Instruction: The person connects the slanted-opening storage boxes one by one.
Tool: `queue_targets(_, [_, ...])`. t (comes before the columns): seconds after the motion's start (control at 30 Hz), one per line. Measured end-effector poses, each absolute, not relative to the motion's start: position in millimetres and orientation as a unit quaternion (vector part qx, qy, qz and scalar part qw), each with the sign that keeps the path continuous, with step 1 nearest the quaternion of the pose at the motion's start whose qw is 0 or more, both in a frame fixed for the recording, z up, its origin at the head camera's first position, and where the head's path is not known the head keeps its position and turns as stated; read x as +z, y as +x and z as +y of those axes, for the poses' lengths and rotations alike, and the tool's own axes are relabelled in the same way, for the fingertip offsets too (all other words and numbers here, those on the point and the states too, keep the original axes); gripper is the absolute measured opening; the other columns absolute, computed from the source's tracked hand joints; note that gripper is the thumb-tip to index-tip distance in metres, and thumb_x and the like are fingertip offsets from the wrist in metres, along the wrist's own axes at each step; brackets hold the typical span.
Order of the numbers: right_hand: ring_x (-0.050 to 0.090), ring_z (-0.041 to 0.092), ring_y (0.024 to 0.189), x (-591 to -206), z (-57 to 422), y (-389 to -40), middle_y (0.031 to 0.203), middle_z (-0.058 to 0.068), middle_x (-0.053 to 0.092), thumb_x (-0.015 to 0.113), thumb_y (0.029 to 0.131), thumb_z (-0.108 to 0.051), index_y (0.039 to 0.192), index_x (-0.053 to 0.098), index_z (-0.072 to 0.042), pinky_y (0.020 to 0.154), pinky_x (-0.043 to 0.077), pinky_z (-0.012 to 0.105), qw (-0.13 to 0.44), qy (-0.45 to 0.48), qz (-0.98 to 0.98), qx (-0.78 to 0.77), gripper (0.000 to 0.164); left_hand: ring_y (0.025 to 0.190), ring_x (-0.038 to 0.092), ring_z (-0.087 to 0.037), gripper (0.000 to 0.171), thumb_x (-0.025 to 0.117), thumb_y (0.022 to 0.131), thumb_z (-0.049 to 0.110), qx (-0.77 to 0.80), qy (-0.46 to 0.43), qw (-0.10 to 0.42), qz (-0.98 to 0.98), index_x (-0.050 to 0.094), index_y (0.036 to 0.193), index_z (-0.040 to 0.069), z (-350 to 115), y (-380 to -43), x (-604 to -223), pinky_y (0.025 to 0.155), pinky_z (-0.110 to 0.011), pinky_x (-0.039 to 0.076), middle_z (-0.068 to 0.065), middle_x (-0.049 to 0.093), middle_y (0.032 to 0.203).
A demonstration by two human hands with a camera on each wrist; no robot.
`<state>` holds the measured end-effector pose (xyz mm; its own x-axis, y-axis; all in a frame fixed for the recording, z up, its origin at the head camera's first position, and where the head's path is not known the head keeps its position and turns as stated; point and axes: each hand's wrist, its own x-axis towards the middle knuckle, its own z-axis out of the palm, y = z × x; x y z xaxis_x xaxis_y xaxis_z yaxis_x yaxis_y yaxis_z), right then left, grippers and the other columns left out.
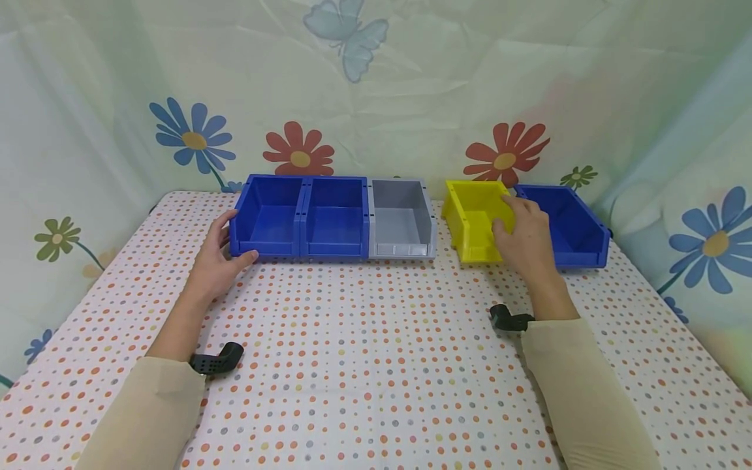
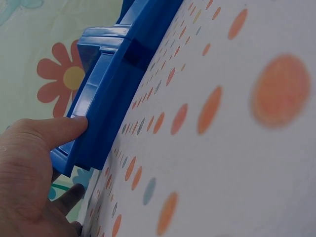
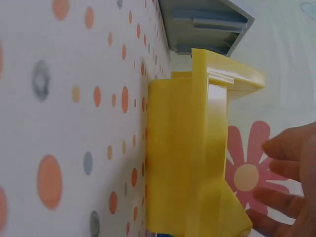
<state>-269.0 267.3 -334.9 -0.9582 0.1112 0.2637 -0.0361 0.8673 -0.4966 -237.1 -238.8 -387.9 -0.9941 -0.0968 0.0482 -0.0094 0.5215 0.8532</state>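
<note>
Five-sided spread aside, my left hand (image 1: 213,264) grips the front left corner of the leftmost blue storage bin (image 1: 267,249). Its thumb presses the front lip, plain in the left wrist view, while the other fingers lie along the outer side, partly hidden. My right hand (image 1: 529,238) hovers at the right side of a yellow storage bin (image 1: 474,251), fingers spread and bent over its edge. In the right wrist view those fingers (image 3: 284,170) show apart from the yellow wall (image 3: 173,153). Whether any fingertip touches it, I cannot tell.
A second blue bin (image 1: 335,249) and a grey bin (image 1: 402,225) adjoin the leftmost one in a row. Another blue bin (image 1: 578,258) stands right of the yellow one. A gap separates grey and yellow. The dotted tablecloth (image 1: 352,352) meets a flowered curtain (image 1: 399,98) behind.
</note>
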Motion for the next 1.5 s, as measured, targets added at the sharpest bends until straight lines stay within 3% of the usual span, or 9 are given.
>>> queue_targets(0.4, [0.025, 0.052, 0.150, -340.6, 277.1, -272.8, 0.169, 0.027, 0.016, 0.045, 0.108, -0.022, 0.164, 0.024, -0.004, 0.121, 0.028, 0.069, 0.072, -0.071, -0.953, 0.286, 0.062, 0.158, 0.019, -0.044, 0.091, 0.067, 0.100, 0.017, -0.487, 0.033, 0.044, -0.872, 0.008, 0.167, 0.034, -238.8, -236.1, -387.4, 0.123, -0.067, 0.025, -0.020, 0.017, 0.172])
queue_targets(0.63, [0.025, 0.051, 0.151, -343.9, 282.8, -275.5, 0.169, 0.027, 0.018, 0.042, 0.107, -0.016, 0.166, 0.020, -0.008, 0.122, 0.026, 0.069, 0.062, -0.088, -0.938, 0.329, 0.063, 0.158, 0.019, -0.044, 0.091, 0.067, 0.100, 0.017, -0.489, 0.025, 0.043, -0.871, 0.008, 0.167, 0.034, -239.8, -237.4, -387.4, 0.123, -0.067, 0.024, -0.020, 0.017, 0.172])
queue_targets(0.87, [0.028, 0.046, 0.151, -346.9, 286.8, -276.6, 0.172, 0.019, 0.019, 0.034, 0.102, -0.005, 0.166, 0.023, -0.013, 0.123, 0.029, 0.064, 0.058, -0.102, -0.908, 0.403, 0.065, 0.158, 0.018, -0.044, 0.091, 0.067, 0.100, 0.017, -0.487, 0.027, 0.042, -0.872, 0.008, 0.167, 0.035, -240.3, -237.5, -387.0, 0.123, -0.067, 0.024, -0.020, 0.017, 0.172])
queue_targets(1.5, [0.039, 0.042, 0.141, -344.7, 283.7, -275.3, 0.168, 0.021, 0.029, 0.036, 0.106, -0.007, 0.165, 0.025, -0.014, 0.120, 0.037, 0.060, 0.077, -0.102, -0.900, 0.418, 0.061, 0.159, 0.018, -0.044, 0.091, 0.067, 0.100, 0.016, -0.489, 0.028, 0.041, -0.871, 0.008, 0.167, 0.035, -239.4, -236.9, -386.9, 0.124, -0.068, 0.023, -0.019, 0.017, 0.172])
